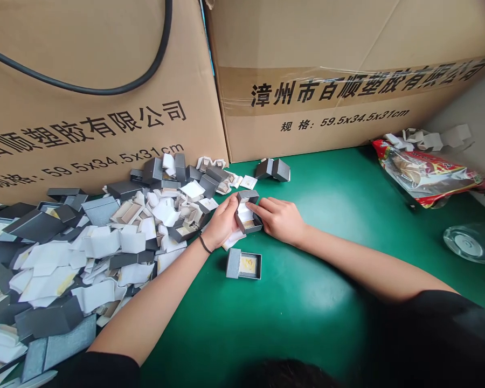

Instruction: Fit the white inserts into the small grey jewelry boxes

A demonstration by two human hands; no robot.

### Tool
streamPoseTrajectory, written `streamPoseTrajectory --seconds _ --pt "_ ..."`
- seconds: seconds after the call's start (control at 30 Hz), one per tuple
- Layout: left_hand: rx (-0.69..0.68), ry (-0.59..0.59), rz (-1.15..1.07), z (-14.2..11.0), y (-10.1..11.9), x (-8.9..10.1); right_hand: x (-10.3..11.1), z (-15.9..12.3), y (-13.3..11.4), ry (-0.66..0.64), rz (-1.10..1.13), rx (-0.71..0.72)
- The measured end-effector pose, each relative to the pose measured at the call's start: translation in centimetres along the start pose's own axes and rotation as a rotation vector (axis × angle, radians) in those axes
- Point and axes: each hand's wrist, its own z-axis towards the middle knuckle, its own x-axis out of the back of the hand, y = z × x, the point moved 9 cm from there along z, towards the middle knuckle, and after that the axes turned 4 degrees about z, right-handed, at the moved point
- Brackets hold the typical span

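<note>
My left hand point(223, 222) is wrapped around the left side of a small dark grey hinged gift box point(247, 195), whose lid stands open with a white lining showing. From the right, my right hand point(283, 221) grips the same box, index finger reaching inside against the lining and the other fingers curled. A scrap of white card point(234, 239) lies under the box. Nearer to me on the green table sits another open grey box point(233, 264), with a yellow-stained pad inside.
A heap of grey boxes and folded white card inserts point(101, 242) covers the left side. Two grey boxes point(281, 170) lie behind my hands. Large cartons point(307, 43) stand along the back. On the right are a red plastic bag point(432, 172) and a clear glass point(469, 242).
</note>
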Motion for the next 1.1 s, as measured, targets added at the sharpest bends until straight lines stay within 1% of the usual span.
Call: streamPoseTrajectory --seconds 0.2,0.27,0.33,0.37,0.43,0.57,0.63,0.7,0.77,0.83,0.97,1.1 --pt "0.040 -0.023 0.001 -0.4 0.4 -0.4 -0.7 0.0 -0.5 -0.178 -0.023 -0.016" --pt "0.055 -0.041 0.003 -0.5 0.4 -0.5 -1.0 -0.1 -0.4 -0.216 -0.002 -0.029" --pt "0.050 -0.043 -0.005 -0.5 0.4 -0.4 -1.2 -0.1 -0.2 -0.225 0.031 -0.046" --pt "0.045 -0.035 -0.013 -0.4 0.4 -0.2 -1.3 -0.1 0.0 -0.214 0.057 -0.059" --pt "0.035 -0.006 -0.034 -0.3 0.4 0.1 -1.1 -0.1 0.7 -0.142 0.139 -0.100" --pt "0.028 0.017 -0.045 -0.2 0.3 0.4 0.3 -0.1 2.1 0.112 0.379 -0.172" --pt "0.040 0.018 -0.043 -0.3 0.3 0.3 0.9 -0.2 2.2 0.189 0.449 -0.163" --pt "0.052 0.024 -0.044 -0.4 0.3 0.2 1.1 -0.2 1.8 0.199 0.467 -0.124" --pt "0.053 0.028 -0.037 -0.5 0.4 0.1 1.1 -0.1 1.4 0.181 0.453 -0.093" --pt "0.048 0.026 -0.023 -0.5 0.5 -0.1 1.1 -0.2 1.4 0.176 0.421 -0.103" --pt "0.058 0.001 -0.001 -0.6 0.3 -0.3 1.2 -0.3 2.0 0.208 0.328 -0.160" --pt "0.061 -0.056 0.053 -0.6 0.0 -0.6 0.6 -0.3 1.9 0.175 0.329 -0.130"
